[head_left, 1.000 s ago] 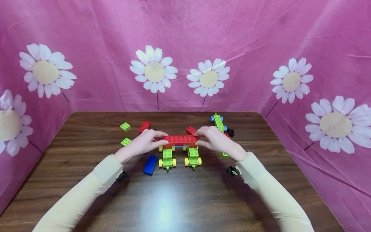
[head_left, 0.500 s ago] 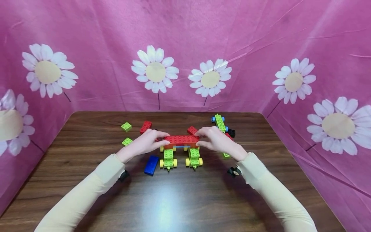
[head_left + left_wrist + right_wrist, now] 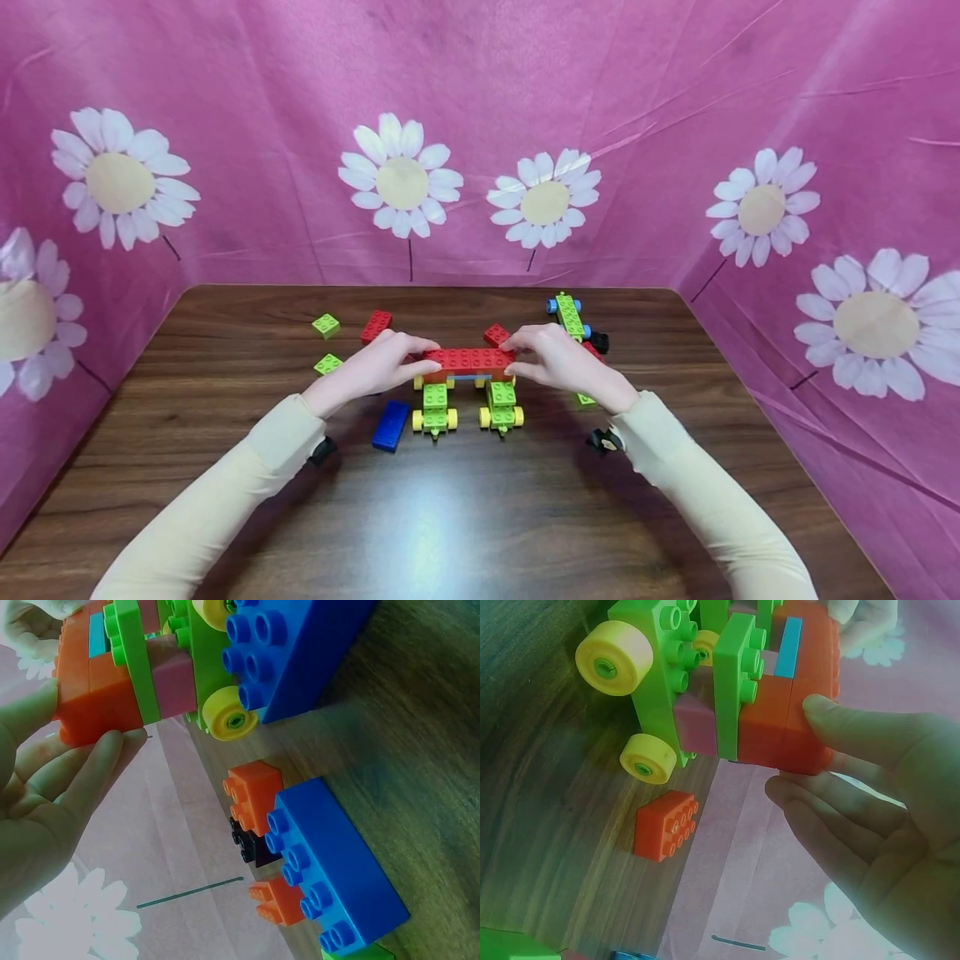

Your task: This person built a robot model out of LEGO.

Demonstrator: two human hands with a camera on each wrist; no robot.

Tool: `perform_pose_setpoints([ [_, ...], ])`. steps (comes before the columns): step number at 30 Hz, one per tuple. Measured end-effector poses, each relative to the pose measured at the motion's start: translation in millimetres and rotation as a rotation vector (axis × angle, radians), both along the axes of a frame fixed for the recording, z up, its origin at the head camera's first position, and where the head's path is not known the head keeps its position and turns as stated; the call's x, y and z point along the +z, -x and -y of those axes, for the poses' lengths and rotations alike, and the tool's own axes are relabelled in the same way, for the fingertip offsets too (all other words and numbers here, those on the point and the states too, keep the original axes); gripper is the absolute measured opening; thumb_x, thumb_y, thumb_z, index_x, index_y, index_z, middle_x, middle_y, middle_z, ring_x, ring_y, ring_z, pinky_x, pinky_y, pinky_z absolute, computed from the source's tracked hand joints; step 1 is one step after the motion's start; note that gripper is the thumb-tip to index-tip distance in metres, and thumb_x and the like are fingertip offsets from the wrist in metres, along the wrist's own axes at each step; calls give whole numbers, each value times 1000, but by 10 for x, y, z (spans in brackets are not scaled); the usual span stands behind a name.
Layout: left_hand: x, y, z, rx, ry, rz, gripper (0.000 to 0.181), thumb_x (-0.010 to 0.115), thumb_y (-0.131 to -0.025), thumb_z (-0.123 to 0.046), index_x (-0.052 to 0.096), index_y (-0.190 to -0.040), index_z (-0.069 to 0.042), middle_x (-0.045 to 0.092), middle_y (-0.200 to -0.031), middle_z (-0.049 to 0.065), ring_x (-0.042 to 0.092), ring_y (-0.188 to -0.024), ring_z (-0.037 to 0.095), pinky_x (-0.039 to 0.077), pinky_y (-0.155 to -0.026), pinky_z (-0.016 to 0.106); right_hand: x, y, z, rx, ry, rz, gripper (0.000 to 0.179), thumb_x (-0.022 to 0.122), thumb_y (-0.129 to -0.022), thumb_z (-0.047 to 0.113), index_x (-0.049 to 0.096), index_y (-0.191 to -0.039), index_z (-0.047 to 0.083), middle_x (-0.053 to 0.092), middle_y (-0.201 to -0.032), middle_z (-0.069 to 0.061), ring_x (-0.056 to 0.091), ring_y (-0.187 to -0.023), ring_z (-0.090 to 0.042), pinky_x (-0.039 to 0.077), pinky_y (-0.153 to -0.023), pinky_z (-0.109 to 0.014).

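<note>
Two red bricks (image 3: 470,360) lie end to end across the top of a build. Beneath them stand two green wheeled bases, a left base (image 3: 435,417) and a right base (image 3: 502,417), with yellow wheels (image 3: 615,658). A light blue strip (image 3: 788,647) shows under the red bricks. My left hand (image 3: 375,367) pinches the left end of the red row, thumb in front and fingers behind. At the other end, my right hand (image 3: 561,363) pinches it likewise. Some fingertips are hidden behind the bricks in the head view.
A blue brick (image 3: 391,426) lies left of the build, and two small green bricks (image 3: 326,325) sit farther left. Loose red bricks (image 3: 376,327) lie behind my hands. A green base with blue wheels (image 3: 568,317) stands at the back right, by a black piece (image 3: 599,342).
</note>
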State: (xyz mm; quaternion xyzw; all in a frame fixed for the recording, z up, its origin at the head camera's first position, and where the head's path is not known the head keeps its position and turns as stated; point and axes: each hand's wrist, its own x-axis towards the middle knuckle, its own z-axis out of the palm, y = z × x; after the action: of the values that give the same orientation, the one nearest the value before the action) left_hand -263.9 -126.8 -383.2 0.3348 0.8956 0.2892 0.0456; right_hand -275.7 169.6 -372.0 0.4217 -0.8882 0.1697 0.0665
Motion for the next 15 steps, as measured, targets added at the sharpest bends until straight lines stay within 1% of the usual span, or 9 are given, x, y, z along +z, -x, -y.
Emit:
perform_pose_setpoints([
  [2, 9, 1, -1, 0, 15, -6, 37, 63, -97, -28, 68, -124, -2, 75, -85, 8, 47, -59, 8, 46, -72, 27, 6, -4, 4, -5, -6, 1, 28, 80, -84, 20, 75, -107, 4, 75, -98, -7, 66, -78, -12, 54, -68, -27],
  [5, 21, 1, -2, -6, 42, -17, 38, 62, -98, -28, 67, -125, -2, 74, -81, 7, 51, -66, 9, 45, -78, 30, 19, -10, 11, -14, -16, 8, 29, 80, -83, 20, 75, -106, 4, 75, -97, -7, 65, -76, -12, 54, -67, -26],
  [7, 20, 4, -4, -14, 47, -18, 38, 61, -98, -28, 67, -124, -2, 71, -77, 8, 50, -65, 10, 44, -76, 30, 29, -5, 22, -15, -23, 16, 29, 80, -83, 21, 75, -106, 4, 75, -97, -7, 66, -76, -13, 54, -67, -26],
  [10, 4, 9, -7, -17, 37, -26, 36, 62, -98, -27, 68, -123, -2, 72, -78, 7, 47, -61, 8, 43, -73, 27, 43, 2, 36, -14, -30, 27, 29, 80, -83, 21, 75, -106, 4, 75, -97, -7, 66, -75, -14, 54, -68, -27],
  [11, -5, 12, -7, -21, 27, -26, 34, 62, -98, -26, 68, -122, -3, 72, -77, 7, 46, -59, 7, 43, -70, 26, 46, 4, 38, -16, -33, 29, 29, 80, -83, 21, 75, -106, 4, 75, -97, -7, 67, -76, -14, 54, -68, -27],
  [13, -22, 14, -10, -21, 21, -45, 32, 62, -98, -26, 69, -119, -3, 72, -78, 6, 46, -59, 5, 43, -68, 23, 45, 6, 43, -21, -39, 30, 29, 80, -83, 21, 75, -106, 4, 75, -98, -7, 67, -76, -14, 55, -69, -28],
  [15, -26, 19, -16, -21, 25, -60, 30, 62, -97, -26, 70, -117, -4, 70, -74, 4, 45, -58, 5, 41, -66, 22, 44, 5, 44, -28, -44, 24, 29, 80, -83, 21, 75, -106, 4, 75, -98, -7, 65, -77, -11, 55, -69, -27],
])
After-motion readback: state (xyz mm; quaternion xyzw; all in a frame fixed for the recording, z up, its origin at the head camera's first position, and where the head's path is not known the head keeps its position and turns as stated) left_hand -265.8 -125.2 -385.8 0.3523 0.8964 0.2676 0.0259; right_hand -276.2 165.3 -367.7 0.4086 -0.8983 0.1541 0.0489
